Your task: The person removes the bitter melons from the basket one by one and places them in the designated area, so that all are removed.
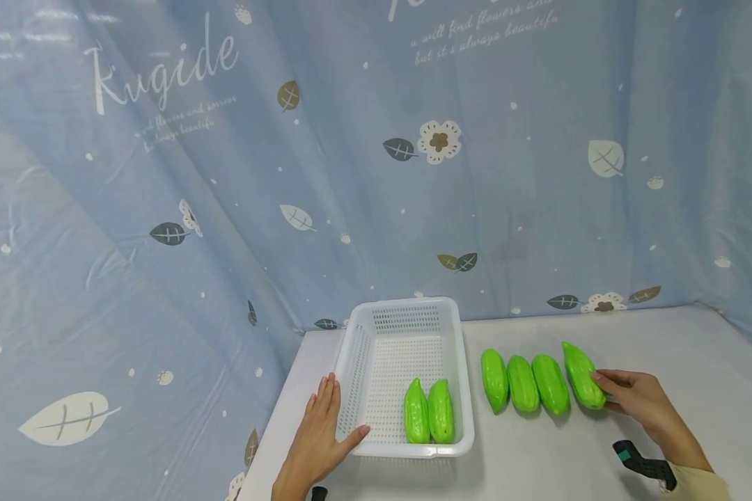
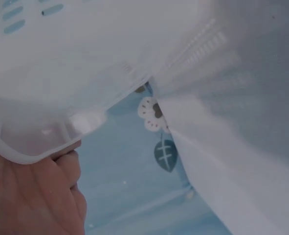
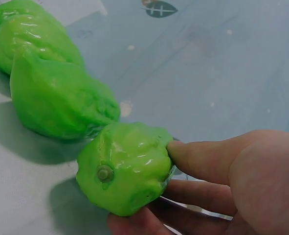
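On the table to the right of the white basket (image 1: 466, 390), several green vegetables stand in a row. The right hand (image 1: 642, 403) grips the rightmost vegetable (image 1: 580, 376) near its lower end, and the right wrist view shows this vegetable (image 3: 127, 166) between the thumb and fingers of the hand (image 3: 261, 181). The left hand (image 1: 316, 435) rests against the basket's left front corner, fingers straight and thumb over the rim. In the left wrist view the hand (image 2: 34, 196) is partly hidden under the basket edge (image 2: 24, 157). Two green vegetables (image 1: 416, 412) lie side by side inside the basket.
A blue curtain (image 1: 363, 174) with leaf and flower prints hangs behind and to the left of the white table (image 1: 520, 466). Three other vegetables (image 1: 523, 384) lie between the basket and the gripped one. A black strap (image 1: 644, 465) is on the right wrist.
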`<state>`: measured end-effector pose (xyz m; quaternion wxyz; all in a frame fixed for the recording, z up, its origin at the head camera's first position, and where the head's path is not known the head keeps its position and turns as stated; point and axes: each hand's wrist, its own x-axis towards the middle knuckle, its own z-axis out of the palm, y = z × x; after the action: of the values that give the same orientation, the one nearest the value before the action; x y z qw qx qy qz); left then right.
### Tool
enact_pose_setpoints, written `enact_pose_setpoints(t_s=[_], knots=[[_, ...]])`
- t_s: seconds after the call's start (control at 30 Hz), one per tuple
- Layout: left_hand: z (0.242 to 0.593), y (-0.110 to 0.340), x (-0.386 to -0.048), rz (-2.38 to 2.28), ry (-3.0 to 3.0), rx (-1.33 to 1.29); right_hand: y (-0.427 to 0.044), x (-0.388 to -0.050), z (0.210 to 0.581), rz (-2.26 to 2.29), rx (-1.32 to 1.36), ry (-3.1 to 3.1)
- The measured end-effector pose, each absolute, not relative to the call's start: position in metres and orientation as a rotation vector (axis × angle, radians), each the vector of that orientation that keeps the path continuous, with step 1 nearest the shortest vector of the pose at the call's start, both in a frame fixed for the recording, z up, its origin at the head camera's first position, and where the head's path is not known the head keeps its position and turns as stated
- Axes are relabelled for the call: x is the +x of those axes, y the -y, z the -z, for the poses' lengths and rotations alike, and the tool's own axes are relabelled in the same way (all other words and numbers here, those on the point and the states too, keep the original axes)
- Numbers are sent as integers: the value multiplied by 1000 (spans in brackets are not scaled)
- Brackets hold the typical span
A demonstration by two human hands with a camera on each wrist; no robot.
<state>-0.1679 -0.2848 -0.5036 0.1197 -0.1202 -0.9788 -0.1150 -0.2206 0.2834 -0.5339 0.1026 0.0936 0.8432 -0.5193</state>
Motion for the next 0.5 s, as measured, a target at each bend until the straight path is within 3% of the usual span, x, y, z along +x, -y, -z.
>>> enact_pose_setpoints(t_s=[0.5], knots=[[505, 285, -168, 354, 2870, -328, -283, -222, 540, 1485, 281, -2471]])
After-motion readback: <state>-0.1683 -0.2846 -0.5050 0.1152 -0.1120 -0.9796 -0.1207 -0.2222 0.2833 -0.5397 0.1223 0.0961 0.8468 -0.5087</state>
